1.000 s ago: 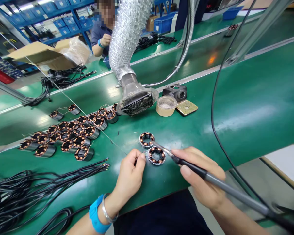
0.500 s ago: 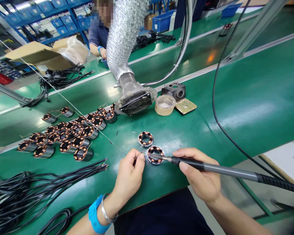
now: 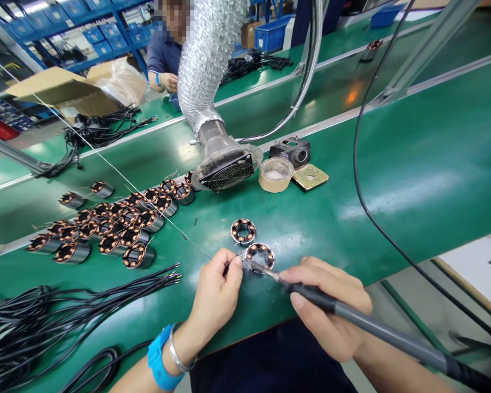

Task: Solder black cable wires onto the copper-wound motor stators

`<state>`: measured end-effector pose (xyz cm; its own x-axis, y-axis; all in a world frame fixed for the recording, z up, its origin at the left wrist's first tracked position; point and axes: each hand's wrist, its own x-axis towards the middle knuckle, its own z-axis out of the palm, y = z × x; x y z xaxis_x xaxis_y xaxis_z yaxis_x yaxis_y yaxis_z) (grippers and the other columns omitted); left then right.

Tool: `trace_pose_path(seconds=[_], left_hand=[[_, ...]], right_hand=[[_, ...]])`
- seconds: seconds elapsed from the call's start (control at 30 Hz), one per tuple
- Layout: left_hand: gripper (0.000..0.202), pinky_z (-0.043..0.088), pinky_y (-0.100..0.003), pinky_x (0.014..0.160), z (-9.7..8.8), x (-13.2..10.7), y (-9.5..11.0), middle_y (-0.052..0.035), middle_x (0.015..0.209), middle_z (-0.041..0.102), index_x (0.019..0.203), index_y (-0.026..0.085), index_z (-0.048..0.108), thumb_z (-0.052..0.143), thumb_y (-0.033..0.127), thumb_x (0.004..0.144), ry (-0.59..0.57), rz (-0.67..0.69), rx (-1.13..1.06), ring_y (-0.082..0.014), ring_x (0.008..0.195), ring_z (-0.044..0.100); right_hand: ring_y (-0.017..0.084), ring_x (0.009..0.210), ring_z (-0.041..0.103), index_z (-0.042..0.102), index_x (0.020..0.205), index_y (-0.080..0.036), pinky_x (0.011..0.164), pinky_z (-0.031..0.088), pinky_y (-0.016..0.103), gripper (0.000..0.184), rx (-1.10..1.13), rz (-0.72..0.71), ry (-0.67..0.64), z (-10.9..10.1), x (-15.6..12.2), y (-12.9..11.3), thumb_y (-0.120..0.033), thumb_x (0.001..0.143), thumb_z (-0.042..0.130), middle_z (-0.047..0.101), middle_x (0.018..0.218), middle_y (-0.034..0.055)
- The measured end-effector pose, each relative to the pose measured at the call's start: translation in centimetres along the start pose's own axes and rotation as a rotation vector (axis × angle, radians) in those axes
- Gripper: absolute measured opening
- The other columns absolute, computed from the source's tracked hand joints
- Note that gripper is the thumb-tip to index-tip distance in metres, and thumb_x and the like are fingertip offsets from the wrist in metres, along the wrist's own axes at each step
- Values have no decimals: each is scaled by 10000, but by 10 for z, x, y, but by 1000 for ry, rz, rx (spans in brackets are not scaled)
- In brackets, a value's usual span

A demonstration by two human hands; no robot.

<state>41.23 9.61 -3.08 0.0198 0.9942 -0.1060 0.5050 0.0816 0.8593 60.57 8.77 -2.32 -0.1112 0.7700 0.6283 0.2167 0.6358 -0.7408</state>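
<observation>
My right hand [image 3: 331, 308] is closed around the dark handle of a soldering iron [image 3: 306, 295]. The iron's tip reaches the near left rim of a motor stator [image 3: 272, 257], a ring with copper windings, where a pale haze shows. Just left of that ring, my left hand [image 3: 220, 281] pinches a thin solder wire [image 3: 196, 247], which stretches in from the upper left. Its fingertips are close to the iron's tip; whether wire and tip touch I cannot tell. A second stator [image 3: 243, 232] sits right behind the first.
Several stators [image 3: 133, 236] stand grouped at left, behind bundled black cables [image 3: 106, 300]. A fume extractor hose [image 3: 208, 60] hangs over the middle. Beside it are a tape roll [image 3: 275, 176], a sponge [image 3: 311, 177] and an iron holder [image 3: 297, 152]. A co-worker [image 3: 166, 60] sits opposite.
My right hand has moved slightly left and its iron now slants more steeply, handle lower. My left hand stays put. Two stators at the far left have shifted left; the co-worker's hand has risen.
</observation>
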Motion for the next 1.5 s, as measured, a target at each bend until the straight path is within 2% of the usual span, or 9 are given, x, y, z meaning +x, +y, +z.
trace_pose_path(seconds=[0.13, 0.23, 0.43, 0.83, 1.0, 1.2, 1.37, 1.43, 1.5], left_hand=[[294, 290, -228, 555, -1, 0, -1, 64, 589, 359, 715, 199, 452, 440, 380, 945, -11, 12, 8, -113, 563, 355], [296, 285, -231, 557, -1, 0, -2, 64, 586, 355, 717, 198, 457, 437, 382, 948, -15, 10, 9, -114, 562, 353], [291, 295, -234, 573, -1, 0, -1, 56, 601, 386, 715, 198, 468, 445, 381, 940, -19, 5, -10, -120, 579, 380], [301, 302, -230, 568, 0, 0, -4, 57, 601, 376, 728, 194, 478, 442, 392, 951, -12, 0, -21, -119, 581, 367], [298, 296, -231, 569, 0, -1, -4, 57, 600, 375, 725, 194, 478, 445, 394, 945, -17, -16, -21, -120, 578, 370], [306, 292, -233, 571, 0, 0, -5, 59, 605, 363, 734, 194, 474, 434, 407, 951, -28, -15, -25, -119, 580, 361], [312, 292, -236, 581, 0, 0, -4, 53, 623, 367, 736, 189, 484, 440, 409, 953, -28, -6, -66, -119, 596, 361], [318, 292, -234, 582, -1, 0, -5, 49, 636, 380, 753, 184, 503, 438, 417, 959, -43, -14, -101, -118, 607, 361], [333, 288, -231, 573, -3, 1, -7, 48, 636, 382, 769, 180, 522, 437, 437, 962, -69, -39, -157, -113, 602, 346]], right_hand=[[126, 472, 445, 652, 1015, -190, 447, 377, 278, 305, -10, -78, 13, 3, -4, 1, -74, 753, 547, 587, 632, 12], [135, 486, 467, 648, 1040, -195, 453, 391, 286, 325, 4, -68, 18, 2, -5, 2, -77, 753, 549, 620, 669, 26], [141, 494, 504, 660, 1028, -189, 451, 415, 280, 300, -8, -42, 55, -6, -1, -2, -88, 771, 544, 605, 654, 23], [135, 495, 510, 660, 986, -186, 435, 410, 272, 249, -8, -18, 80, -5, 3, -1, -96, 788, 540, 590, 647, 15], [140, 500, 524, 686, 978, -190, 436, 424, 275, 234, -37, -19, 112, -9, 5, 6, -115, 790, 567, 606, 648, 15], [165, 594, 573, 687, 1014, -224, 515, 466, 306, 232, -202, -116, 180, -23, 24, 35, -148, 805, 623, 676, 780, 41], [222, 813, 659, 672, 1080, -232, 737, 549, 368, 230, -449, -170, 235, -40, 59, 92, -215, 853, 635, 714, 936, 70], [249, 900, 677, 668, 1099, -228, 808, 557, 398, 228, -526, -149, 180, -43, 65, 113, -264, 879, 622, 721, 996, 81], [235, 873, 699, 652, 1141, -229, 793, 574, 376, 246, -544, -91, 106, -41, 64, 121, -284, 907, 599, 727, 1019, 80]])
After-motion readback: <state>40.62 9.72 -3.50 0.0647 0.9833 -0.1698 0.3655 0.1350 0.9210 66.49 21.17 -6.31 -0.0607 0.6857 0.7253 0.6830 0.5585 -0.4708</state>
